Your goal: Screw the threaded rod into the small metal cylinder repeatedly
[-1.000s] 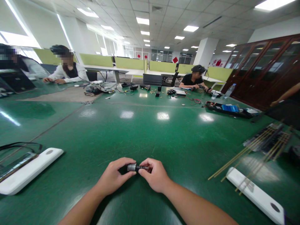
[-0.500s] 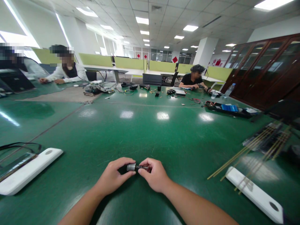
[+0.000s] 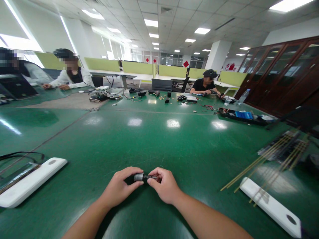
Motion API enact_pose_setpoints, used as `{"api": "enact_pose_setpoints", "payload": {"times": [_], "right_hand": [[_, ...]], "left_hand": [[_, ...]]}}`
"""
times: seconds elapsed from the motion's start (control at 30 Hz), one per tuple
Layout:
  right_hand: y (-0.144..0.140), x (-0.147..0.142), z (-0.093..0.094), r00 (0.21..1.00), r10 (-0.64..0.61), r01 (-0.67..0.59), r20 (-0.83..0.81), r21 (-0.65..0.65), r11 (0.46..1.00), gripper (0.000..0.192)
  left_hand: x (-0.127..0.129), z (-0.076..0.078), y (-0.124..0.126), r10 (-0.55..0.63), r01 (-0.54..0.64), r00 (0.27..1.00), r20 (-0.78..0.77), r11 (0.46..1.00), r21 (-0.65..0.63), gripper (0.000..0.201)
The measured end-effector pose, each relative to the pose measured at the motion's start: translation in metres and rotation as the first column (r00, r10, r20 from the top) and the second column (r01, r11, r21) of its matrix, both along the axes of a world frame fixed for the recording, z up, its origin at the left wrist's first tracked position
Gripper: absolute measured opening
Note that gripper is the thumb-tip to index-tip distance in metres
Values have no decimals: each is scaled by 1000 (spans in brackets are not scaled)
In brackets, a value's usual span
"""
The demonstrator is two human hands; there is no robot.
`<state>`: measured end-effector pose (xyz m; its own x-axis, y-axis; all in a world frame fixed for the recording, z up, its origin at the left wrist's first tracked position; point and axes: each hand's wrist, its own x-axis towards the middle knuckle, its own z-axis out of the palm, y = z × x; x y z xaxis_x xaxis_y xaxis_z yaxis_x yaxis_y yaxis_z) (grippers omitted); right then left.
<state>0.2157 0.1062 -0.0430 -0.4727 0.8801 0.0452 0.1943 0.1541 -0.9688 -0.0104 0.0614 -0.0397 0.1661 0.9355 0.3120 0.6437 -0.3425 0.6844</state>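
Low over the green table (image 3: 159, 142), my left hand (image 3: 122, 182) pinches a small grey cylinder (image 3: 138, 177) between thumb and fingertips. From its right side a dark, thin ribbed piece (image 3: 151, 177) extends in line with it. My right hand (image 3: 165, 186) has its thumb and curled fingers closed on that ribbed piece, hiding its far end. Whether the cylinder and the ribbed piece are joined or merely touching I cannot tell. The two hands are close together, fingertips nearly meeting.
White bars (image 3: 32, 182) lie left and right, the right white bar (image 3: 271, 205) beneath thin brass-coloured rods (image 3: 259, 159). A black tray (image 3: 239, 116) with blue items sits far right. Loose parts, tools and cables spread along the back, near a seated person (image 3: 204, 84). Others sit far left.
The grey cylinder and my left fingertips have shifted very slightly left. My right hand keeps its grip, almost still.
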Motion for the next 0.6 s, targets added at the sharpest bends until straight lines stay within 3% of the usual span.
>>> {"api": "enact_pose_setpoints", "payload": {"times": [0.6], "right_hand": [[3,-1,0,995,-15,4,-101,-106,994,19]], "left_hand": [[-4,-3,2,54,-55,998,9,997,49,33]]}}
